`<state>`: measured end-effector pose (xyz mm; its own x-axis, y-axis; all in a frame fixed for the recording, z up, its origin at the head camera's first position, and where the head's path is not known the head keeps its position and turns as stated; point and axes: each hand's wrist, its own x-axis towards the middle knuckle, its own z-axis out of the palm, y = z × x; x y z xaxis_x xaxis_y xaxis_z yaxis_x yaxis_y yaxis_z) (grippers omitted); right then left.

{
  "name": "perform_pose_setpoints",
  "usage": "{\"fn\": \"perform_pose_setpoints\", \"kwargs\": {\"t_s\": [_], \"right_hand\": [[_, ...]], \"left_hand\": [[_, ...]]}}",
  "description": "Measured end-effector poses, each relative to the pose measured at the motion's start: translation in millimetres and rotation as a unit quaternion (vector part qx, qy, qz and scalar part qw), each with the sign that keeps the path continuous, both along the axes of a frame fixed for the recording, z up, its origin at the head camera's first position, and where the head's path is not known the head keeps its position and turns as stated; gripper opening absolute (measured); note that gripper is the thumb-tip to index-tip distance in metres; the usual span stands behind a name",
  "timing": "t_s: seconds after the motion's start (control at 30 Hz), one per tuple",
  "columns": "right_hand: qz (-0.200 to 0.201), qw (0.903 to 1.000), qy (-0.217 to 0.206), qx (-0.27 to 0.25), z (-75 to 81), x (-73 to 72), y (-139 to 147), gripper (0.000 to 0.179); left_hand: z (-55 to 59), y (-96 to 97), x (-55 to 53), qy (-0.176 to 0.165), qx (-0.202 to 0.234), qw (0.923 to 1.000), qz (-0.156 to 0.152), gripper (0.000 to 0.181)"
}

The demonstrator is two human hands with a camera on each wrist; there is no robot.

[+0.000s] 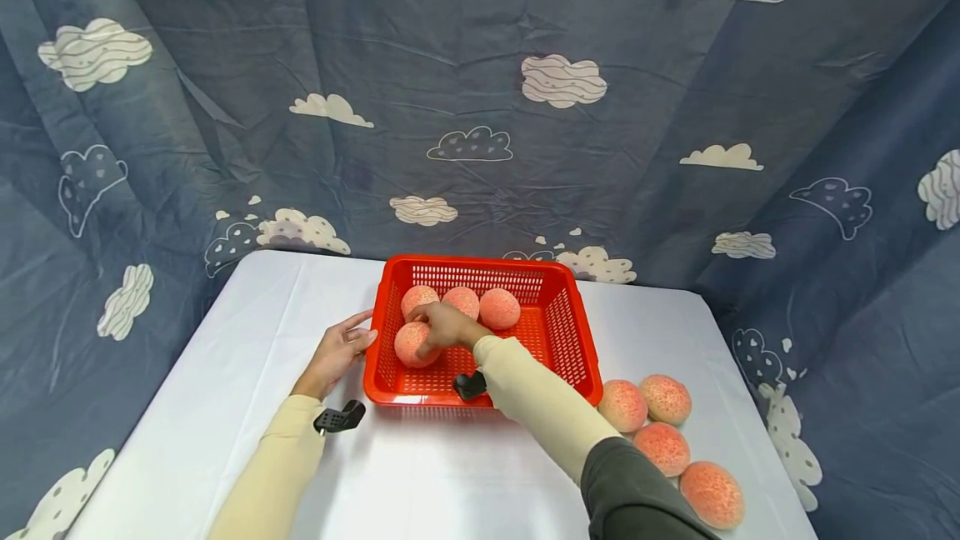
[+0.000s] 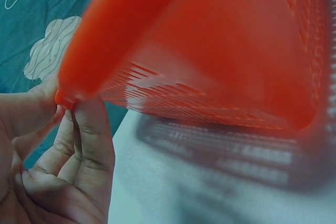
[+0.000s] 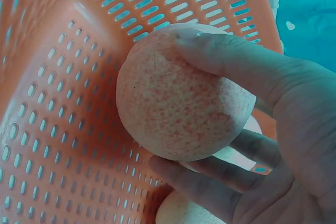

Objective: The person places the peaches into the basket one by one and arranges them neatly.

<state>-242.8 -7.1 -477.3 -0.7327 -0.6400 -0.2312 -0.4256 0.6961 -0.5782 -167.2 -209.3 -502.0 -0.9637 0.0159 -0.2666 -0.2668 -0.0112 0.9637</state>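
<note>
A red plastic basket [image 1: 491,403] with slotted sides stands on the white table. At its left side my left hand [image 1: 336,357] pinches the rim [image 2: 100,51] between thumb and fingers. Inside the basket, my right hand [image 1: 447,326] grips a round, peach-like pink ball [image 3: 178,98], its thumb on top and fingers underneath. The ball is speckled and sits near the front left of the basket. Behind it, along the back, lie three similar balls, including a middle one [image 1: 462,301] and a right one [image 1: 499,309].
To the right of the basket, several more pink speckled balls [image 1: 662,448] lie on the white table [image 1: 450,482]. One of them touches or nearly touches the basket's front right corner. A dark blue cloud-print curtain [image 1: 480,65] hangs behind and at both sides.
</note>
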Motion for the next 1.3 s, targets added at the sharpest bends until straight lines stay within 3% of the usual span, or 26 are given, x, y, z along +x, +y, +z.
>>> {"fn": "perform_pose_setpoints", "kwargs": {"t_s": [0.17, 0.5, 0.8, 0.93, 1.17, 1.3], "right_hand": [[-0.008, 0.9993, -0.019, 0.031, -1.4, 0.3, -1.8, 0.056], [0.004, 0.9988, -0.042, 0.025, 1.5, 0.2, 0.1, 0.055], [0.002, 0.9963, -0.082, -0.026, 26.7, 3.5, 25.7, 0.059], [-0.008, 0.9909, -0.110, -0.077, 38.8, 5.4, 42.4, 0.056], [-0.039, 0.9875, -0.099, -0.116, 52.1, 14.4, 83.4, 0.056], [-0.062, 0.9806, -0.109, -0.150, 53.8, 19.8, 108.6, 0.056]], "left_hand": [[-0.2, 0.3, 0.3, -0.002, 0.001, 1.0000, 0.001, 0.057], [0.4, 0.7, 1.1, 0.019, 0.009, 0.9997, -0.013, 0.056], [1.2, -0.7, 2.8, 0.016, 0.002, 0.9998, -0.011, 0.055], [4.4, -1.9, 2.5, 0.015, 0.000, 0.9998, -0.009, 0.055], [5.9, 3.6, 4.5, 0.010, 0.007, 0.9998, -0.018, 0.056], [6.7, 4.3, 7.6, 0.009, -0.001, 0.9998, -0.016, 0.056]]}}
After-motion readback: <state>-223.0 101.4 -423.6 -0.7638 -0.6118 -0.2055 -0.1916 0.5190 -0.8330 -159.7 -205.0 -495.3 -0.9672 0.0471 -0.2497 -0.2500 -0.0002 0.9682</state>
